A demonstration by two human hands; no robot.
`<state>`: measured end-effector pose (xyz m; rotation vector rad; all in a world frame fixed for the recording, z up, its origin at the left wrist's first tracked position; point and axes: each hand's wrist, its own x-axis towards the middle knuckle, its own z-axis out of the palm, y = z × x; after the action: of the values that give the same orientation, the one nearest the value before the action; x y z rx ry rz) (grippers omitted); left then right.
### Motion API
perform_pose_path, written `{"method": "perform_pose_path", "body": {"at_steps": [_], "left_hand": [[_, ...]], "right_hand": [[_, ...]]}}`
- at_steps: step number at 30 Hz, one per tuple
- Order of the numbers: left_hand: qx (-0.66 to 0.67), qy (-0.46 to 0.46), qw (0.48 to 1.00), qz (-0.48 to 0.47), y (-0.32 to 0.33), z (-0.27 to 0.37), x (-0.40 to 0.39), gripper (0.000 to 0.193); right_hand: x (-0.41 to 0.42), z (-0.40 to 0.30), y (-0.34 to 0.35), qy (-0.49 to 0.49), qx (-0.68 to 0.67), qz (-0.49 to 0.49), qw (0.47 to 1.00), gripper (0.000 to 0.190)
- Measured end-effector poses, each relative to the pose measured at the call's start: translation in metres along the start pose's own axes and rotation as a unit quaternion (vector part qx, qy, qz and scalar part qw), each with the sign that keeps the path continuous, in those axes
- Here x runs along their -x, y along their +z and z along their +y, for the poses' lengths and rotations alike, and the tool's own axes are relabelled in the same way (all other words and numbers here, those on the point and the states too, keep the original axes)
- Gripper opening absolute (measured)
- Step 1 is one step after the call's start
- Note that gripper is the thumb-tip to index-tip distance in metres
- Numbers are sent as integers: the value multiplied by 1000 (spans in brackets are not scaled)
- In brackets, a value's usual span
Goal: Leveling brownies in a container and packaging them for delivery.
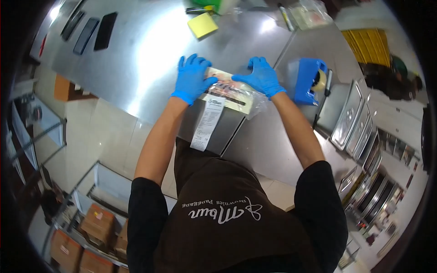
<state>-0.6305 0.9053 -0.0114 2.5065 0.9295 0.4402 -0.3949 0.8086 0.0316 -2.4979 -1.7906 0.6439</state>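
A flat package with a colourful printed face [229, 89] lies on the stainless-steel table before me, with clear plastic wrap [260, 104] loose at its right side. My left hand [194, 79], in a blue glove, rests at the package's left edge, fingers spread and thumb against the print. On the opposite side my right hand [261, 76], also gloved in blue, has its thumb over the package's upper right edge and its fingers bent. Whether either hand grips the package is hidden. A long paper receipt [207, 124] bearing writing extends from the package toward my apron.
A blue tape dispenser [305, 82] stands to the right, beside stacked metal pans and lids [350, 117]. Yellow sticky notes [202, 25], a marker [286, 17] and plastic packaging [310, 15] lie farther back. Several phones [106, 30] sit at the left. A seam [285, 47] divides the tabletop.
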Motion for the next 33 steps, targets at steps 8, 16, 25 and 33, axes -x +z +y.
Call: {"method": "perform_pose_path", "body": {"at_steps": [8,16,25,33], "left_hand": [[10,48,998,-31,-12,-2,-4,39],[21,37,998,-54,-10,0,-10,37],[1,48,998,-26,-15,-3,-9,36],[32,37,997,-61,-14,-10,-10,45]], "right_hand": [[172,137,35,306,-400,267,822,36],[146,195,-30,283,-673,128,672,53],[175,144,2,269,-687,316,597,29],[193,167,72,200,-423,386,795,24]]}}
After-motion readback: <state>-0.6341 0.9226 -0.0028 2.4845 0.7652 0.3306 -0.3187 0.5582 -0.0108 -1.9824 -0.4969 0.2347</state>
